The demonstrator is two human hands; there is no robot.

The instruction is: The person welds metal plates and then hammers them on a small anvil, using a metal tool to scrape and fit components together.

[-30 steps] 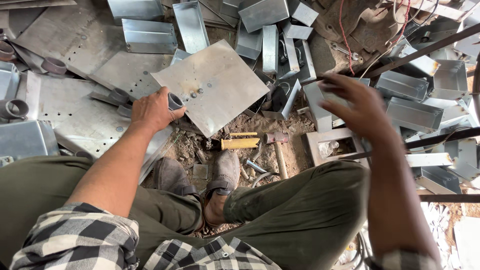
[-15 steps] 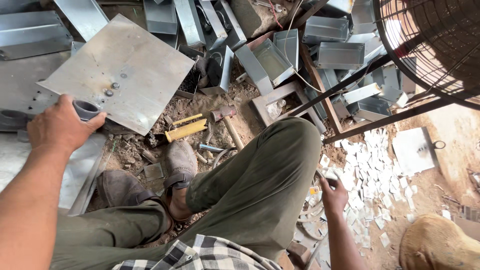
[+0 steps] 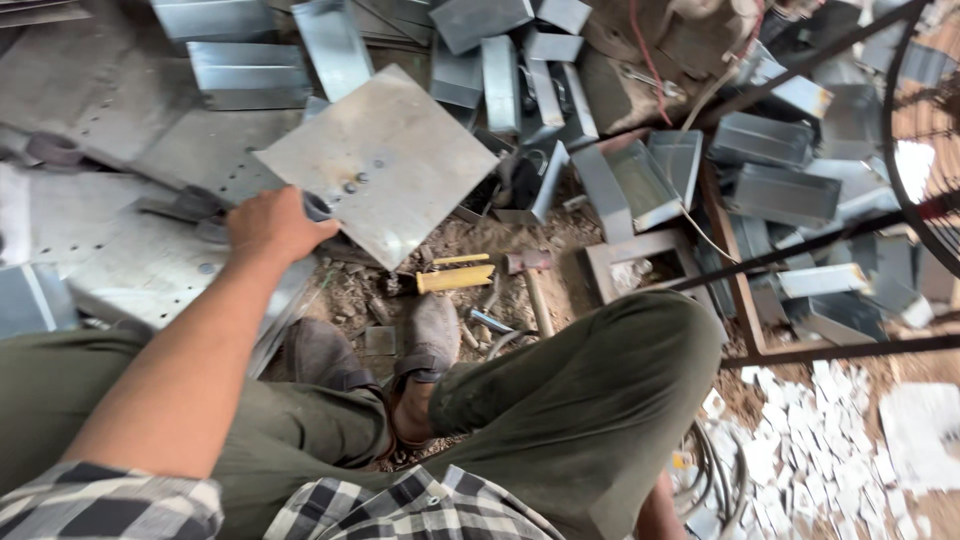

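My left hand (image 3: 268,226) is closed in a fist around a short dark cylindrical tool (image 3: 318,207), at the near left corner of a square grey metal sheet (image 3: 385,160). The sheet lies tilted over a heap of folded metal boxes and has a few small holes near the tool. Only my right forearm (image 3: 660,512) shows, at the bottom edge beside my knee; the right hand itself is out of view. I sit cross-legged in olive trousers with my sandalled feet (image 3: 425,345) on the dirt floor.
A yellow-handled tool (image 3: 455,277) and a hammer (image 3: 530,280) lie on the dirt in front of my feet. Folded metal boxes (image 3: 770,190) pile up behind and right. Flat punched sheets (image 3: 110,250) lie left. A wire fan guard (image 3: 925,170) and white broken chips (image 3: 820,440) lie right.
My right hand, raised over the boxes a second ago, dropped beside my right knee and has left the view. The left fist stays on the tool at the sheet's corner.
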